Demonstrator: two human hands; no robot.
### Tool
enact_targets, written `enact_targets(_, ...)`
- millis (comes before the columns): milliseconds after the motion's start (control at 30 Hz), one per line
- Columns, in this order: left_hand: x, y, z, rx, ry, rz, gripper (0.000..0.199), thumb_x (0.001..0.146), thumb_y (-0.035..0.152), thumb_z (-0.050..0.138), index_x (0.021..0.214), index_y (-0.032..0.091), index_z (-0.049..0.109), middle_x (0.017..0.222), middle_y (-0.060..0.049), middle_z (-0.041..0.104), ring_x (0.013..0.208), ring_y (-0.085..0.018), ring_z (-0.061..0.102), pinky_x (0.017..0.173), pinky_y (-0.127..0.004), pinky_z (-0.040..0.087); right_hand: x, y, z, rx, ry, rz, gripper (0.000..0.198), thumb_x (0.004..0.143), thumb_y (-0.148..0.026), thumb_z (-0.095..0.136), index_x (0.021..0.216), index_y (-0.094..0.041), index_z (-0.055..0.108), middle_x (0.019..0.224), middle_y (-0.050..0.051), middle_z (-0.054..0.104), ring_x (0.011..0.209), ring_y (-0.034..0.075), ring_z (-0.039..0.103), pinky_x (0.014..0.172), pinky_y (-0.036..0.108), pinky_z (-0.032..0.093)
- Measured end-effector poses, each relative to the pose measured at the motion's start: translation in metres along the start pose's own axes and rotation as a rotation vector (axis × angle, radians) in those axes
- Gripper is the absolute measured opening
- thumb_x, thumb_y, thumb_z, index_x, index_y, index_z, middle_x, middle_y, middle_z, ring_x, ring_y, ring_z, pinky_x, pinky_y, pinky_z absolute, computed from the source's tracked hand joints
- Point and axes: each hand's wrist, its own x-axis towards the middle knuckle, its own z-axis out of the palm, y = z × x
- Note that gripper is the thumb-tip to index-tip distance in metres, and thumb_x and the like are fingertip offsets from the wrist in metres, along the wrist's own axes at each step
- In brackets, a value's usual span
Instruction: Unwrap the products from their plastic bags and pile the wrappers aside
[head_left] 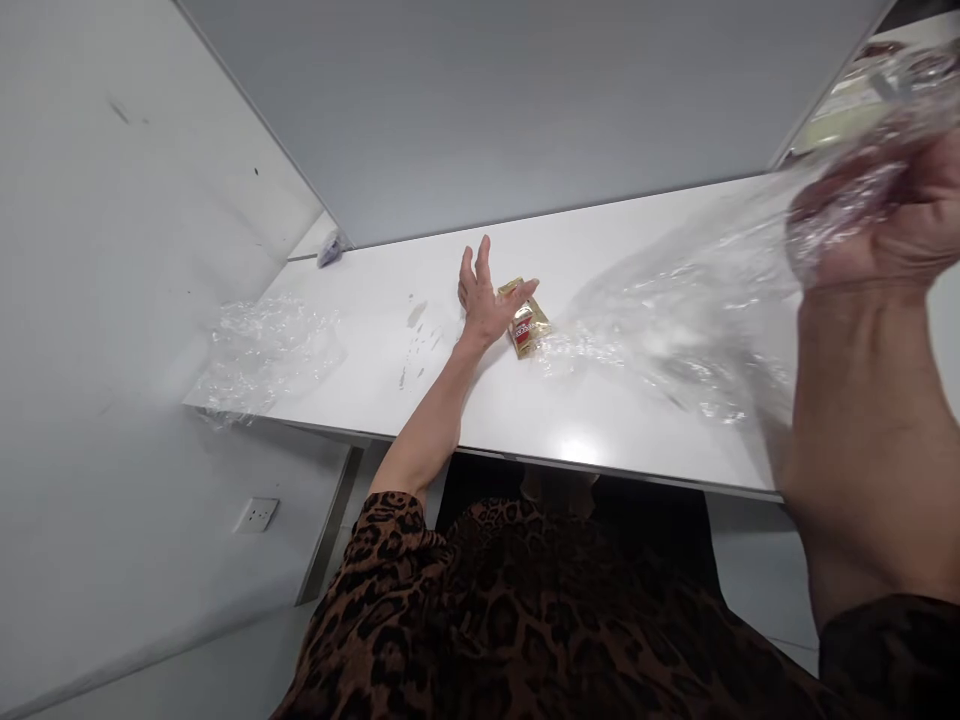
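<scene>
My right hand (892,215), raised at the right, is closed around one end of a clear plastic film (675,310). Crinkled and partly blurred, the film slants down to the white tabletop (525,410), where its lower end meets the edge of a gold sachet with a red label (529,328). Beside that sachet is my left hand (486,305), fingers spread and holding nothing. Its thumb lies across the upper part of the sachet, hiding some of it; whether it presses down I cannot tell.
Another crumpled clear plastic sheet (262,350) hangs slightly over the table's left front edge. A small purple item in clear wrapping (330,248) lies in the back left corner. A grey panel (510,110) bounds the back, a white wall (97,330) the left.
</scene>
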Motion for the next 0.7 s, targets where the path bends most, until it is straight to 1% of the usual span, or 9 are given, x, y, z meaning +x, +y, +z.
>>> enact_targets(33,0.000,0.002,-0.001,0.017,-0.009,0.063,0.110,0.086,0.082,0.072,0.174,0.048,0.013,0.188,-0.003,0.010,0.176,-0.038,-0.002,0.142,-0.062,0.011,-0.015,0.012,0.006,-0.159,0.030,-0.045,0.067,0.112,-0.038,0.028,0.066,-0.014,0.070,0.129,0.007,0.077,0.108,0.020,0.080,0.054,0.021,0.044)
enact_targets(100,-0.002,0.008,0.000,0.019,-0.056,0.183,0.113,0.088,0.090,0.059,0.176,0.046,0.004,0.189,-0.004,0.009,0.176,-0.036,-0.004,0.142,-0.061,0.007,-0.045,0.034,0.014,-0.541,-0.164,-0.058,0.042,0.113,-0.028,0.050,0.081,-0.020,0.076,0.130,0.003,0.079,0.094,0.011,0.081,0.065,0.021,0.055)
enact_targets(167,-0.005,0.019,0.007,-0.005,-0.126,0.284,0.119,0.086,0.095,0.054,0.176,0.044,-0.005,0.189,-0.006,0.007,0.176,-0.036,-0.003,0.142,-0.061,0.008,-0.073,0.055,0.019,-0.738,-0.369,-0.030,0.017,0.102,-0.037,0.075,0.089,-0.026,0.073,0.121,-0.001,0.081,0.089,0.012,0.078,0.076,0.027,0.061)
enact_targets(267,-0.016,0.043,0.027,-0.045,-0.247,0.384,0.130,0.083,0.095,0.059,0.176,0.039,-0.012,0.189,-0.009,0.008,0.175,-0.038,0.004,0.141,-0.062,0.014,-0.106,0.081,0.019,-0.809,-0.536,0.092,0.039,0.080,-0.052,0.095,0.092,-0.028,0.066,0.110,0.000,0.080,0.086,0.017,0.074,0.077,0.034,0.061)
enact_targets(333,-0.025,0.061,0.041,-0.066,-0.319,0.386,0.131,0.082,0.092,0.065,0.177,0.035,-0.004,0.185,-0.013,0.024,0.172,-0.039,0.022,0.138,-0.063,0.026,-0.119,0.094,0.017,-0.832,-0.586,0.169,0.048,0.074,-0.056,0.097,0.091,-0.026,0.063,0.102,0.002,0.079,0.080,0.019,0.073,0.074,0.038,0.061)
enact_targets(433,-0.036,0.084,0.053,-0.055,-0.411,0.263,0.105,0.091,0.079,0.070,0.173,0.028,0.028,0.154,-0.015,0.066,0.146,-0.039,0.062,0.123,-0.061,0.051,-0.123,0.103,0.014,-0.884,-0.637,0.214,0.049,0.075,-0.056,0.097,0.088,-0.025,0.062,0.091,0.003,0.076,0.070,0.019,0.069,0.069,0.040,0.060)
enact_targets(500,-0.040,0.096,0.053,-0.061,-0.402,0.152,0.077,0.103,0.067,0.062,0.166,0.026,0.044,0.131,-0.012,0.079,0.126,-0.034,0.075,0.113,-0.058,0.060,-0.117,0.102,0.011,-0.878,-0.654,0.121,0.044,0.077,-0.054,0.097,0.088,-0.026,0.065,0.096,0.003,0.077,0.074,0.019,0.069,0.072,0.039,0.060)
enact_targets(600,-0.045,0.116,0.040,-0.194,-0.235,-0.005,0.051,0.117,0.054,0.035,0.159,0.032,0.052,0.142,-0.003,0.075,0.125,-0.024,0.076,0.109,-0.051,0.064,-0.105,0.096,0.005,-0.879,-0.729,-0.112,0.049,0.067,-0.056,0.103,0.100,-0.034,0.075,0.116,0.003,0.077,0.104,0.022,0.073,0.095,0.044,0.059)
enact_targets(700,-0.052,0.139,0.018,-0.379,-0.099,-0.042,0.045,0.120,0.038,0.027,0.154,0.029,0.054,0.162,0.000,0.062,0.133,-0.015,0.071,0.113,-0.038,0.062,-0.106,0.097,-0.002,-1.176,-0.877,-0.066,0.095,0.039,-0.057,0.111,0.126,-0.047,0.074,0.136,0.005,0.072,0.128,0.034,0.068,0.109,0.061,0.051)
